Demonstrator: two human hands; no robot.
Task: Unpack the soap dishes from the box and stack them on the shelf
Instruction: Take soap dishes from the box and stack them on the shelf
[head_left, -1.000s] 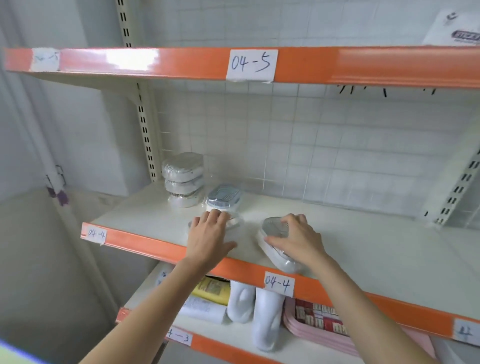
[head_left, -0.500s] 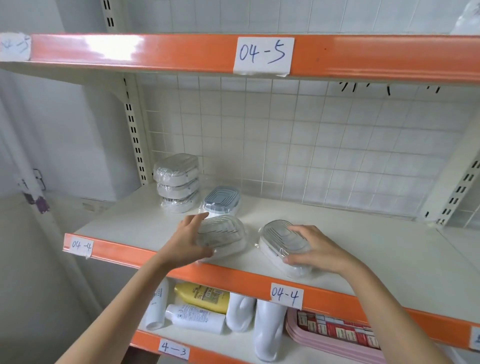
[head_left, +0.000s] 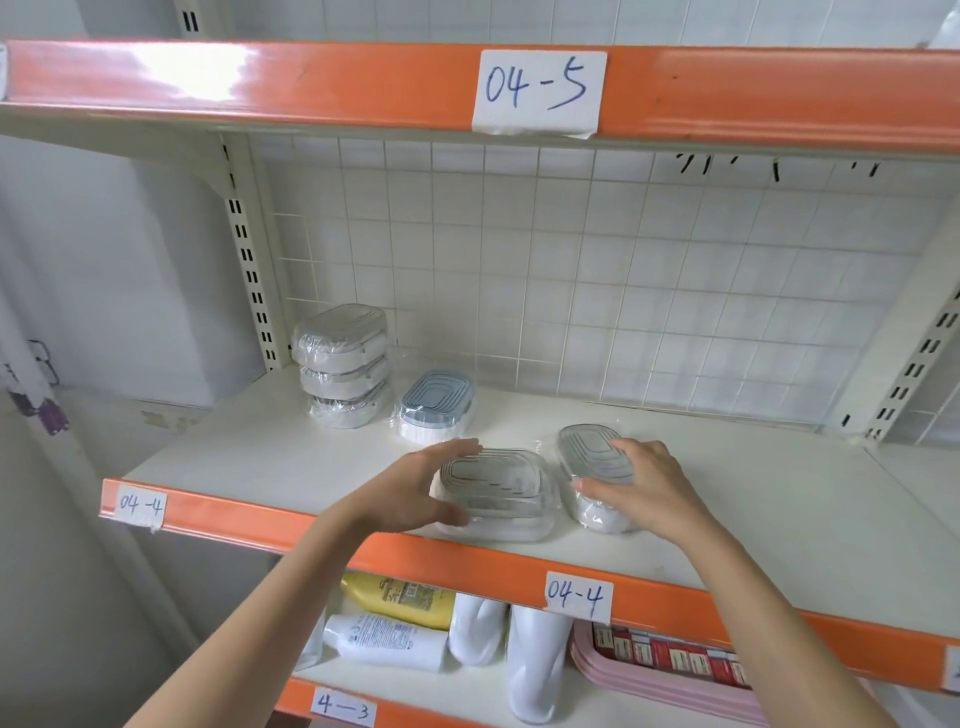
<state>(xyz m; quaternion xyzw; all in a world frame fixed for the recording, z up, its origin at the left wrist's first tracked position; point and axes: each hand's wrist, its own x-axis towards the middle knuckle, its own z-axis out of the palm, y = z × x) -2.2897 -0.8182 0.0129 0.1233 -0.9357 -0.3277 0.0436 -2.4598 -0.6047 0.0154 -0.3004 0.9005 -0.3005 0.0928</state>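
Gripping clear-wrapped, ridged oval soap dishes (head_left: 493, 486) — both hands (head_left: 415, 488), one apiece.

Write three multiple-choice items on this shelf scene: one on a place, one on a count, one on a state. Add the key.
1. Where does the blue-lidded soap dish sit?
A. right of the stack of wrapped dishes
B. on top of it
C. on shelf 04-5

2. How many dishes are in that stack?
A. two
B. three
C. five

3. How does the soap dish under the right hand lie?
A. flat
B. upside down
C. tilted

Key: 1 A, it stands beside the stack on the 04-4 shelf. 2 B, three layers show. 3 C, its lid faces up and leftward, toward the dish at the left hand.
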